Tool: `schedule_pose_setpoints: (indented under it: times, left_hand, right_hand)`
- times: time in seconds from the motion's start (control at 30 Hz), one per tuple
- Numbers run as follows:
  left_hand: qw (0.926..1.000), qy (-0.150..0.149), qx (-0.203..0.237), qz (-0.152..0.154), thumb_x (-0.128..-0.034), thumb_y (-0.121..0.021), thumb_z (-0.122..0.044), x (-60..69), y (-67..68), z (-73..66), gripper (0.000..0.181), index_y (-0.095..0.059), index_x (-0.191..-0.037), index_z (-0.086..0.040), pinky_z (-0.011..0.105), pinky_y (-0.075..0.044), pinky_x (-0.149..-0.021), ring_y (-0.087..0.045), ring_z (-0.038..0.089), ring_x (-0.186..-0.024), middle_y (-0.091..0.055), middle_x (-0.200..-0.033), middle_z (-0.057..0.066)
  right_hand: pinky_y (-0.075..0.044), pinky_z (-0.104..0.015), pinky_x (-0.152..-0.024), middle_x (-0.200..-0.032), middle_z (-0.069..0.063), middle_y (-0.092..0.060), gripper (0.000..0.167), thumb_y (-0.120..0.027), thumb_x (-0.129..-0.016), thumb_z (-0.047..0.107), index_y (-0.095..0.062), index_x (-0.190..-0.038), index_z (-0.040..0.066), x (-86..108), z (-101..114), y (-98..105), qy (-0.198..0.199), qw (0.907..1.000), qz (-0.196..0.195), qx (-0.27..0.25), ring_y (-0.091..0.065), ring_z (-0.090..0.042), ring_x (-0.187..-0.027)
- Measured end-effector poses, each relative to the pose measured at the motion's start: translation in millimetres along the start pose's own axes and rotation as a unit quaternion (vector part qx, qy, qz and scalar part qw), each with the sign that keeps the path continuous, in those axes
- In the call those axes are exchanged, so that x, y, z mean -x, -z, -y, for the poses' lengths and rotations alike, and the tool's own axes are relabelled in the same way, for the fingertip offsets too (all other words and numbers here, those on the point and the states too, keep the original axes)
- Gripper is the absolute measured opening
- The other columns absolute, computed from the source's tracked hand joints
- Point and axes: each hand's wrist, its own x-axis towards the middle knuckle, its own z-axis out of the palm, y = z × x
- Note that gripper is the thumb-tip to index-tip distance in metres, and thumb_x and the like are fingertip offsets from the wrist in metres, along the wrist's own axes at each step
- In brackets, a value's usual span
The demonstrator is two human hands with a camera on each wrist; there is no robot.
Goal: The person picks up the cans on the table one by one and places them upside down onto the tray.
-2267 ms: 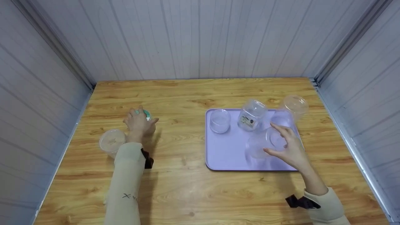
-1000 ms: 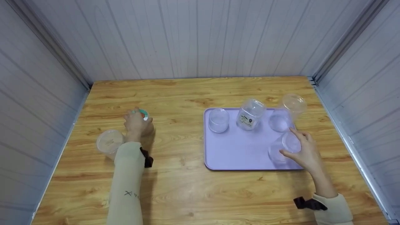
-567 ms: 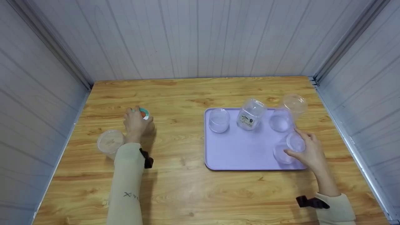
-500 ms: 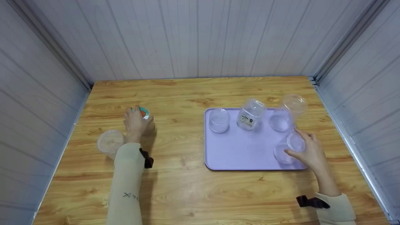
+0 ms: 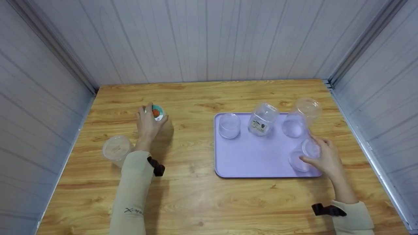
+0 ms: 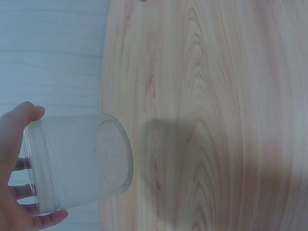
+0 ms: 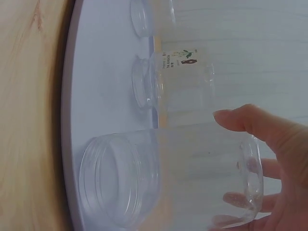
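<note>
My left hand [image 5: 148,124] grips a clear jar by its lid, which has a teal and orange label [image 5: 157,113]. In the left wrist view the jar [image 6: 79,161] hangs off the wooden surface, its shadow beside it. At the right, my right hand [image 5: 328,158] holds a clear jar [image 5: 298,160] by its upturned base, the mouth down at the purple tray's [image 5: 248,163] front right corner. The right wrist view shows fingers and thumb [image 7: 233,120] round the base of this jar [image 7: 192,168].
On the tray's back part stand a small clear jar [image 5: 229,125], a jar with a printed label [image 5: 261,122] and a tall clear jar [image 5: 305,112]. A lidded clear container [image 5: 117,148] stands beside my left forearm. Panelled walls [image 5: 196,42] enclose the wooden table [image 5: 192,195].
My left hand has lifted and moved back and to the right with the lidded jar. My right hand has carried its jar rightward across the tray, with only a slight shift lately.
</note>
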Motion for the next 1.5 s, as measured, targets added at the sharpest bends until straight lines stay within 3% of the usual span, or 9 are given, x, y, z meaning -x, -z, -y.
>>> schedule_pose_setpoints:
  times: [0.53, 1.13, 1.3, 1.5]
  left_hand:
    - [0.9925, -0.028, 0.106, -0.054, -0.0761, -0.065, -0.041, 13.8, -6.6, -13.5, 0.074, -0.035, -0.134, -0.006, 0.041, -0.042, -0.083, -0.035, 0.031, -0.109, -0.034, -0.122, 0.020]
    - [0.9813, -0.049, 0.169, -0.077, -0.0749, -0.066, -0.043, 27.4, -1.9, -27.5, 0.075, -0.037, -0.132, -0.004, 0.038, -0.043, -0.085, -0.041, 0.028, -0.107, -0.036, -0.121, 0.017]
    - [0.9750, -0.069, 0.189, -0.093, -0.0754, -0.066, -0.040, 33.0, -2.0, -32.4, 0.073, -0.038, -0.131, -0.001, 0.037, -0.043, -0.085, -0.043, 0.027, -0.105, -0.038, -0.117, 0.016]
    - [0.9696, -0.074, 0.209, -0.104, -0.0749, -0.066, -0.041, 40.2, -2.8, -37.2, 0.073, -0.040, -0.130, -0.002, 0.036, -0.044, -0.084, -0.044, 0.025, -0.105, -0.039, -0.116, 0.013]
  right_hand:
    - [-0.030, -0.064, -0.081, -0.116, -0.036, -0.036, 0.084, -0.079, -0.063, 0.028, -0.039, -0.127, -0.007, -2.2, -4, 1, 0.002, 1.0000, 0.004, 0.001, -0.034, -0.052, -0.105]
    - [-0.026, -0.068, -0.082, -0.123, -0.041, -0.026, 0.092, -0.073, -0.069, 0.042, -0.028, -0.135, -0.005, -6.1, -6, 4, -0.026, 0.9984, 0.048, 0.011, -0.028, -0.056, -0.109]
    - [-0.025, -0.068, -0.083, -0.125, -0.041, -0.023, 0.094, -0.077, -0.065, 0.039, -0.030, -0.132, -0.007, -4.3, -1, 7, -0.027, 0.9995, 0.017, 0.003, -0.027, -0.059, -0.109]
    - [-0.025, -0.067, -0.084, -0.126, -0.039, -0.025, 0.085, -0.078, -0.065, 0.029, -0.036, -0.128, -0.009, -5.0, 8, 9, -0.007, 0.9995, -0.028, -0.012, -0.027, -0.058, -0.111]
